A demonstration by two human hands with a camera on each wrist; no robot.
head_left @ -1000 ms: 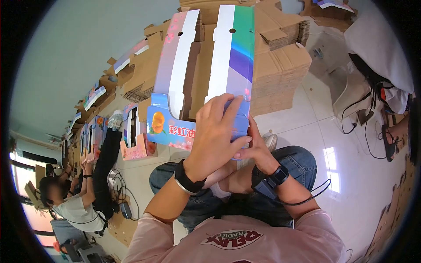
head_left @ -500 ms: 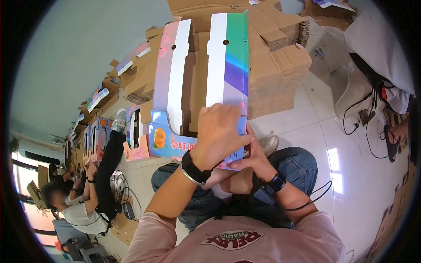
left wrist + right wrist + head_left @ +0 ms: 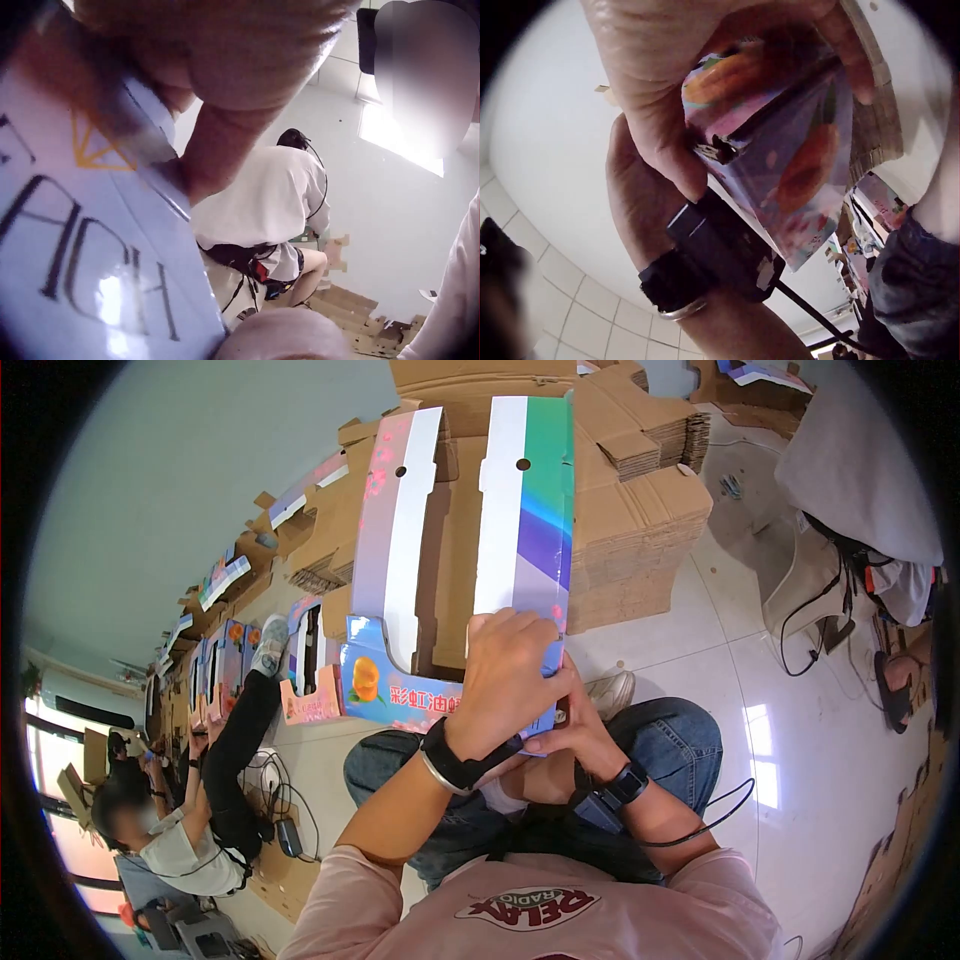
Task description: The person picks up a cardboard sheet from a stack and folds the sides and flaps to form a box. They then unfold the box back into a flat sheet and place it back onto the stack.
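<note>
A printed cardboard box (image 3: 545, 510), purple, green and white with orange fruit on its blue near wall, lies in front of the person in the head view, its long slot facing up. The left hand (image 3: 505, 680) grips the near right corner from above, fingers bent over the edge. Beside it, the right hand (image 3: 582, 730) holds the same corner from the right, thumb on the near side. The left wrist view shows the box's lettered wall (image 3: 112, 262) against the left hand (image 3: 232, 67). In the right wrist view, the right hand (image 3: 652, 82) covers a folded corner (image 3: 802, 172).
Stacked flat cardboard (image 3: 640, 530) stands right of and behind the box. Another printed box (image 3: 325, 695) sits to the left, with more boxes beyond. A seated person (image 3: 190, 850) is at far left. Cables (image 3: 815, 660) hang from a draped chair at right.
The box has shifted nearer the person's lap, both hands moving with it. The left hand's fingers, spread over the corner earlier, are now drawn together and bent.
</note>
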